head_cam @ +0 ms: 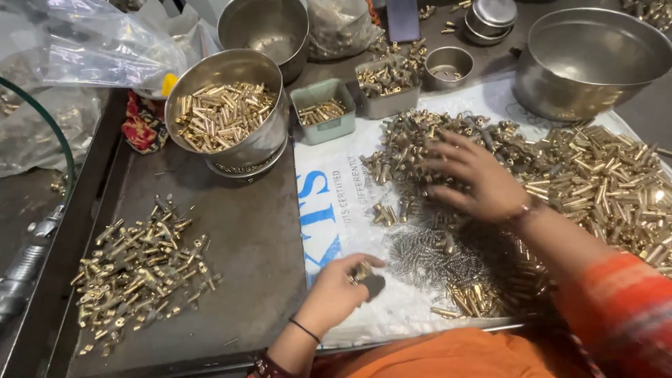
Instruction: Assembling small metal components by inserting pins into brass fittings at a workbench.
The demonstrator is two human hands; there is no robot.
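Plainly, the right hand [476,178] lies splayed on the heap of small brass fittings [420,150] — at one o'clock from the left hand [343,287]; that one pinches a small brass piece [361,271].

dark metal worktable [238,231], white printed sheet [336,203]

Brass-gold fittings [420,161] (orange striped sleeve [623,308])

A white printed sack [329,203] with blue lettering lies flat under both hands' fingers (clear plastic bags [91,45] sit far beyond them).
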